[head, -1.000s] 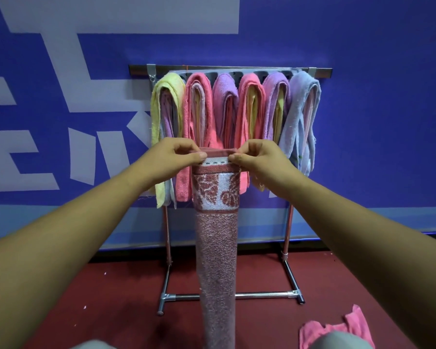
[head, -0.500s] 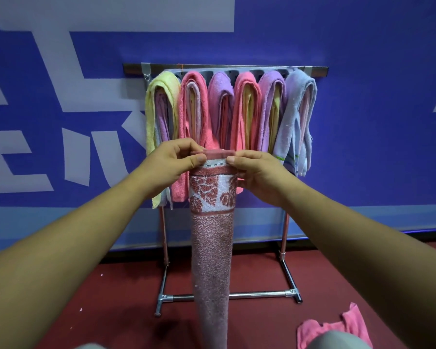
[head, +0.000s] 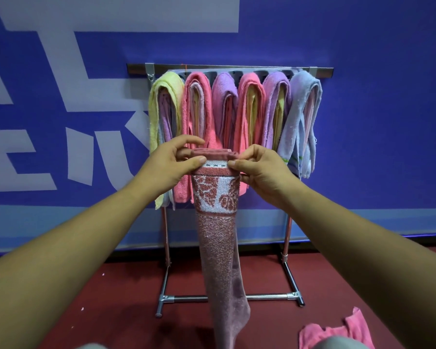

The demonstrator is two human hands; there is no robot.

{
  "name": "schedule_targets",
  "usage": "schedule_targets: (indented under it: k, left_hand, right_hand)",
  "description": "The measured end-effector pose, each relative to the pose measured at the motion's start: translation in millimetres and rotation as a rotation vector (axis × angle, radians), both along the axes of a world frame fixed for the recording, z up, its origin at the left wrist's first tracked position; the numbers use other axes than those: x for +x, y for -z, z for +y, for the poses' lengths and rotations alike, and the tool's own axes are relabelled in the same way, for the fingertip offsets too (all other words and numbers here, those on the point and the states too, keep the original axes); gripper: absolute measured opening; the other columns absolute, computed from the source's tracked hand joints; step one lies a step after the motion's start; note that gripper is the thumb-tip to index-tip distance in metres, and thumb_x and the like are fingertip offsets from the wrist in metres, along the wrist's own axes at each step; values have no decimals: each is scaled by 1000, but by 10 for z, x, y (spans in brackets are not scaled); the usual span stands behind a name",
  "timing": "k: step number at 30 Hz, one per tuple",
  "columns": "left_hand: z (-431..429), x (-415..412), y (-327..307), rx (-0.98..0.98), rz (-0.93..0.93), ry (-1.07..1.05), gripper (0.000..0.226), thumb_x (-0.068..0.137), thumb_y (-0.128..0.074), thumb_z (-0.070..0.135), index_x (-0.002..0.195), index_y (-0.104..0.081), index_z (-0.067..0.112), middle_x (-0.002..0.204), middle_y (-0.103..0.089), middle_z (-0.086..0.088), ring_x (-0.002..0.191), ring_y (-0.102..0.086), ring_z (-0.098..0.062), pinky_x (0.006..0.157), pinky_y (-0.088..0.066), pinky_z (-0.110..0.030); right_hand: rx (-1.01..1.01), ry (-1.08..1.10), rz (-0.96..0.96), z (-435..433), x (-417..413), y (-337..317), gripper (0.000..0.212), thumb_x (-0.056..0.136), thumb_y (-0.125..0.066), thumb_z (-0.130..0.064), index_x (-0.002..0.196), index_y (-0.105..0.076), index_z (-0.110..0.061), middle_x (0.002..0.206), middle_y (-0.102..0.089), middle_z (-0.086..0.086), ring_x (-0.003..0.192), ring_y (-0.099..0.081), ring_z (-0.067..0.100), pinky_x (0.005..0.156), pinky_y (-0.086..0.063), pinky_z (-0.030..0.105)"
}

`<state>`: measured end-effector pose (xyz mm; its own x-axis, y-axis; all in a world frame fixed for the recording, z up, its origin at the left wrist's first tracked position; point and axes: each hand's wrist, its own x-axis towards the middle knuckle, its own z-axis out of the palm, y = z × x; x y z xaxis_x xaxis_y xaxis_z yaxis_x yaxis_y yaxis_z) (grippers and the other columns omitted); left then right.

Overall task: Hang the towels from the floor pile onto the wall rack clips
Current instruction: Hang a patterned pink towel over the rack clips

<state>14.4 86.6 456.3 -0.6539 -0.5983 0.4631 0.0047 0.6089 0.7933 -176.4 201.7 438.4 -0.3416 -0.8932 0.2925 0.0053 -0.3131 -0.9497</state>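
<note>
A: Before the rack [head: 230, 69], fabric?
B: Dusty-rose terry towel [head: 218, 238], woven floral band, top edge folded, narrow tail hanging floorward.
A: Clearance?
B: Six looped towels fill the bar; bare red floor [head: 116, 298] beneath; pink towel [head: 337, 335] lower right.
A: Hands?
B: Left hand [head: 173, 163], right hand [head: 258, 170] each pinching the folded edge, arms extended.

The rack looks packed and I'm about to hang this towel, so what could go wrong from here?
The grey clip rack carries hanging towels all along it, so forcing in the patterned pink towel may knock a neighbour loose. Your left hand and right hand pinch only its folded top edge, which could slip. Its long tail may snag the stand's crossbar.
</note>
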Motion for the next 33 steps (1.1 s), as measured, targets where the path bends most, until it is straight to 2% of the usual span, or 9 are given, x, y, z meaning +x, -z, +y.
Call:
schedule_targets:
  k: [3,5,8,10,15,19,23,28,33]
  left_hand:
    - [17,-21,6,-30,-31,-20,16,88,-73,16,104,-70,18,90,-75,-6,83,-70,-16,81,-57,-28]
    - [35,-42,2,-46,-38,-12,15,87,-73,15,102,-70,15,88,-74,-8,80,-70,-15,75,-56,-22]
    - [88,-70,1,-48,-36,10,16,87,-72,12,103,-70,10,85,-73,-6,75,-68,-8,68,-52,-15]
    - [106,-90,17,-23,-23,18,16,88,-72,12,104,-70,9,84,-72,-6,74,-68,-8,68,-52,-16]
    - [77,-130,208,165,21,84,21,90,-68,12,111,-66,14,97,-76,-4,93,-72,-17,82,-58,-28]
    - [95,-109,520,108,-61,46,21,90,-69,21,74,-73,35,61,-62,15,64,-56,2,66,-45,-19]
    - [61,-118,554,138,-66,77,12,87,-73,25,87,-72,13,73,-66,0,73,-57,-9,70,-44,-25]
    - [113,-170,496,93,-153,121,9,87,-73,16,96,-74,14,86,-75,-7,78,-66,-10,75,-51,-26]
    - [96,-187,578,136,-136,148,11,87,-72,18,98,-73,14,92,-76,-1,87,-68,-9,82,-52,-23]
  right_hand:
    - [17,-48,106,-9,-20,-76,28,81,-74,5,99,-59,-10,80,-71,10,79,-70,27,86,-51,50]
    - [63,-64,342,28,-5,-176,36,82,-78,-2,113,-63,-10,92,-72,14,85,-71,22,89,-58,47]
    - [129,-18,740,80,49,-350,20,89,-73,-7,108,-69,0,72,-64,2,48,-57,-4,47,-44,10]
    - [135,32,859,61,57,-402,14,90,-72,-11,100,-70,0,68,-62,0,44,-54,-4,45,-38,11]
    - [35,160,763,-12,6,-395,15,91,-72,-16,99,-73,-3,83,-72,8,71,-61,8,68,-52,26]
    - [34,186,652,13,-84,-404,12,91,-72,-13,96,-73,-2,80,-70,10,71,-60,9,68,-51,26]
    - [149,210,851,3,-183,-392,20,86,-78,-22,102,-72,-10,79,-69,1,69,-60,9,68,-49,30]
    - [245,48,1079,11,-44,-474,58,80,-82,-31,132,-58,-28,112,-68,2,99,-66,21,85,-57,33]
    - [344,80,1398,-35,-17,-540,29,79,-81,-27,104,-72,-15,97,-69,3,88,-64,23,76,-55,37]
